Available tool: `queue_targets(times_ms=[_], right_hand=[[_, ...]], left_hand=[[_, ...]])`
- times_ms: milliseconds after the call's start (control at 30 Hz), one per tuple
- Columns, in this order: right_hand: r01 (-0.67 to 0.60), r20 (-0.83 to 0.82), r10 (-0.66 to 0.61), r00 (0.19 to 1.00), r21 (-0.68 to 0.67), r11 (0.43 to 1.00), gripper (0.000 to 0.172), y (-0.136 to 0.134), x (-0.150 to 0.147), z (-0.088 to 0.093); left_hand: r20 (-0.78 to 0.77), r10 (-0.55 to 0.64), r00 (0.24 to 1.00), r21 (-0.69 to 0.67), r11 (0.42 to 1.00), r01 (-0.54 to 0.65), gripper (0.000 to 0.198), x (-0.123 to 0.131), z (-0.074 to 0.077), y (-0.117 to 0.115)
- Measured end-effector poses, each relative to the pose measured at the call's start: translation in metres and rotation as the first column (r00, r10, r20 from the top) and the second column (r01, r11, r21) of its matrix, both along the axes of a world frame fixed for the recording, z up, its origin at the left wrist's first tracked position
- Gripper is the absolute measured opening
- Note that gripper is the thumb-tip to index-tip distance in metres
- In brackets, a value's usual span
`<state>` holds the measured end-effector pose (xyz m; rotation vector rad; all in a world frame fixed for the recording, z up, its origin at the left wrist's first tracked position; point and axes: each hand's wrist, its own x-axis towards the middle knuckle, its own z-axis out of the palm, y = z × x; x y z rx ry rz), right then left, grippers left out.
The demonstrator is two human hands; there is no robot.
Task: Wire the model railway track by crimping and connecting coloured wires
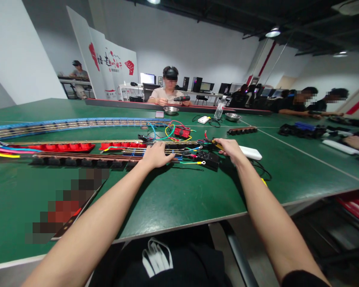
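My left hand (156, 154) lies palm down on a long rail of terminal strips (131, 151), fingers pressing on it. My right hand (231, 149) is closed round a yellow-handled tool (218, 146), likely a screwdriver, its tip pointing at a black terminal block (208, 158) with coloured wires (194, 149). Red terminal blocks (62, 147) and a dark row of blocks (77, 162) stretch to the left along the green table (179, 199).
A white power bank (250, 152) with a black cable lies right of my right hand. A blue rail (71, 124) runs along the far left. Across the table sit a person, two metal bowls (171, 110), a bottle (219, 111) and more blocks (241, 130).
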<state>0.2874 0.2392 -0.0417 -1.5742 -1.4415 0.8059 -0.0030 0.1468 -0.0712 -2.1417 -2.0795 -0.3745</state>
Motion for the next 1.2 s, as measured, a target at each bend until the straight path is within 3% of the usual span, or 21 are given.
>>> queue_targets(times_ms=[233, 500, 667, 800, 933, 1200], right_hand=[[-0.116, -0.002, 0.116, 0.993, -0.005, 0.993, 0.037, -0.003, 0.001, -0.005], [-0.159, 0.200, 0.149, 0.968, 0.034, 0.987, 0.036, -0.006, -0.005, -0.005], [-0.195, 0.539, 0.136, 0.831, 0.054, 0.979, 0.040, -0.012, -0.014, -0.003], [-0.167, 0.707, 0.098, 0.701, 0.029, 0.986, 0.037, -0.023, -0.026, 0.001], [-0.160, 0.786, 0.075, 0.614, 0.031, 0.987, 0.037, -0.028, -0.033, 0.000], [-0.207, 0.824, 0.088, 0.560, 0.036, 0.978, 0.034, -0.029, -0.032, 0.002]], left_hand=[[-0.015, 0.007, 1.000, -0.002, 1.000, -0.007, 0.066, 0.002, 0.003, -0.002], [-0.021, 0.000, 1.000, 0.004, 1.000, 0.000, 0.069, 0.001, 0.003, -0.001], [-0.019, 0.008, 1.000, -0.017, 1.000, -0.008, 0.071, 0.002, 0.003, 0.000], [-0.026, 0.008, 1.000, -0.025, 1.000, -0.009, 0.070, 0.002, 0.005, -0.001], [-0.025, 0.003, 1.000, -0.026, 1.000, -0.004, 0.071, 0.002, 0.006, -0.001], [-0.021, 0.007, 1.000, -0.030, 1.000, -0.008, 0.071, 0.003, 0.006, -0.001]])
